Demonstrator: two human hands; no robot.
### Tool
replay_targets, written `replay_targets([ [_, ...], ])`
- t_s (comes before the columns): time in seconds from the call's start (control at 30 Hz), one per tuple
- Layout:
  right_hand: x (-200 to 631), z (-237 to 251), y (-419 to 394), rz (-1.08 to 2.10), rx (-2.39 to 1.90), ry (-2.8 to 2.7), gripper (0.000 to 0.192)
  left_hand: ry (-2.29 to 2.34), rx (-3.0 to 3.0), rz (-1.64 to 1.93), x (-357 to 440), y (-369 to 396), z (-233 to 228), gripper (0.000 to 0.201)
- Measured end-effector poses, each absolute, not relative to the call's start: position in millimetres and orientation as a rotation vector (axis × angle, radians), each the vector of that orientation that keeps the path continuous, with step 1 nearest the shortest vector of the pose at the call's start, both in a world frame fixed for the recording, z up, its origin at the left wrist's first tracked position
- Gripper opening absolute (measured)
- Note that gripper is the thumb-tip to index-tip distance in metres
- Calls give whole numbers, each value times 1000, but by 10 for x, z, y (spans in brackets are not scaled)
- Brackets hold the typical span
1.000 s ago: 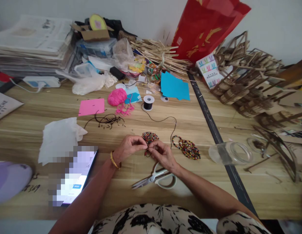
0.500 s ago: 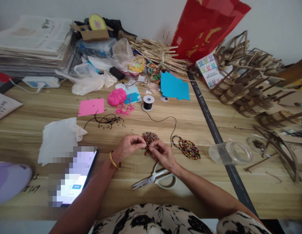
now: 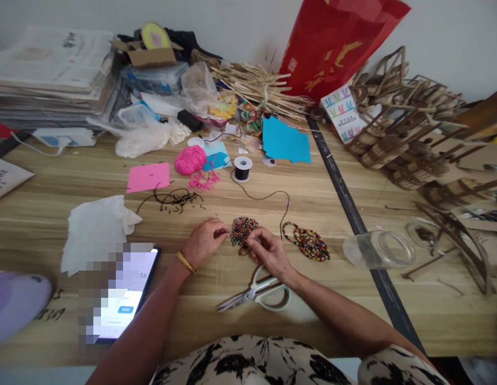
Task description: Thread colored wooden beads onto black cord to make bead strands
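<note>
A heap of small multicoloured beads [image 3: 244, 229] lies on the table between my hands. My left hand [image 3: 203, 243], with a gold bracelet at the wrist, is just left of the heap, its thumb and index finger pinched together; anything between them is too small to see. On the heap's near right side, my right hand [image 3: 269, 252] pinches a thin black cord, and a loop of it with a reddish bead shows below the fingertips. Scissors [image 3: 254, 293] with pale handles lie under and beside the right hand. To its right rests a coiled bead string [image 3: 312, 243].
Black cord runs from a spool [image 3: 243, 169] toward my right hand. Cut black cord pieces [image 3: 178, 199], pink yarn [image 3: 191, 160] and a pink card [image 3: 148, 177] lie further left. A lit phone [image 3: 125, 299] is beside my left forearm; a clear jar [image 3: 364, 250] lies at right.
My left hand has moved left, away from the right hand, uncovering more of the bead heap. The right hand stays nearly in place, still pinching.
</note>
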State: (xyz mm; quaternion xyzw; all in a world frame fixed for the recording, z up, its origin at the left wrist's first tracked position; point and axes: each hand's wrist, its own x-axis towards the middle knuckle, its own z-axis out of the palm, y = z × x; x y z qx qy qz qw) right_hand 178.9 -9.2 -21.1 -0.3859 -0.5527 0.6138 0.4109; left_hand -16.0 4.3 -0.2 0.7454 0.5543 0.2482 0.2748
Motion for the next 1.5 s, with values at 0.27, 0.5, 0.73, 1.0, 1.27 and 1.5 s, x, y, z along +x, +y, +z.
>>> replay_targets([
  [0.27, 1786, -216, -85, 1530, -971, -1419, 26, 1497, 2047, 539, -112, 39, -18, 12],
  [0.5, 1770, -222, -77, 1534, -962, -1415, 25, 1513, 2084, 530, -64, 29, 6, 10],
  [0.73, 1781, -269, -69, 1506, -972, -1458, 23, 1511, 2082, 578, -58, 31, -14, 10],
  [1.0, 1785, -278, -69, 1508, -942, -1456, 23, 1407, 1667, 802, -68, 27, -33, 12],
  [1.27, 1784, -235, -64, 1541, -917, -1425, 25, 1274, 1334, 841, -62, 41, 38, 15],
  [1.5, 1789, -198, -61, 1535, -910, -1423, 25, 1226, 1257, 809, -58, 37, 30, 16],
])
